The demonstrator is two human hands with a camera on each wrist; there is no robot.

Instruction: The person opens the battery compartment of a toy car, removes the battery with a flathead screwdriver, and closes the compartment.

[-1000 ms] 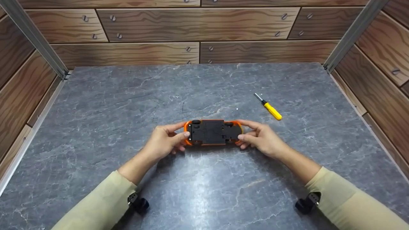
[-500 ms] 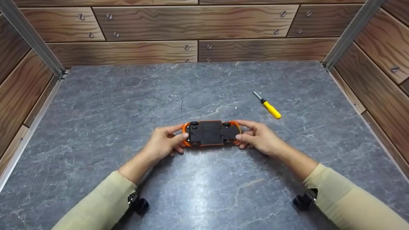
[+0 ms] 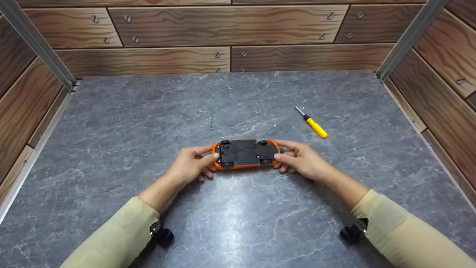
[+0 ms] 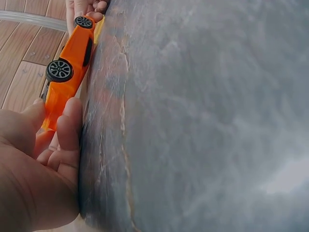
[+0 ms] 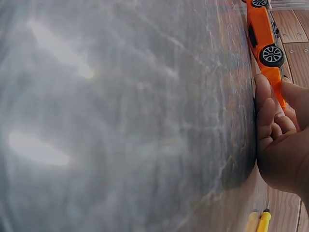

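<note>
An orange toy car (image 3: 245, 153) is held upside down between both hands, its black underside facing up and its wheels showing. My left hand (image 3: 189, 163) pinches the car's left end, thumb on the underside and fingers along the orange body. At the other end, my right hand (image 3: 303, 160) grips the car in the same way. The left wrist view shows the orange side of the car (image 4: 72, 60) and two spoked wheels, with thumb and fingers round the near end. In the right wrist view, the car's body (image 5: 260, 24) reaches up from the right hand's fingers.
A screwdriver (image 3: 315, 126) with a yellow handle lies on the grey marbled table (image 3: 130, 111), beyond the right hand. A tiny white bit (image 3: 275, 125) lies left of it. Wood-patterned walls (image 3: 230, 26) with metal corner posts enclose the table.
The car has tilted slightly in the hands, so more of its near orange side and near wheels shows. Both hands keep their hold. The head view has shifted slightly.
</note>
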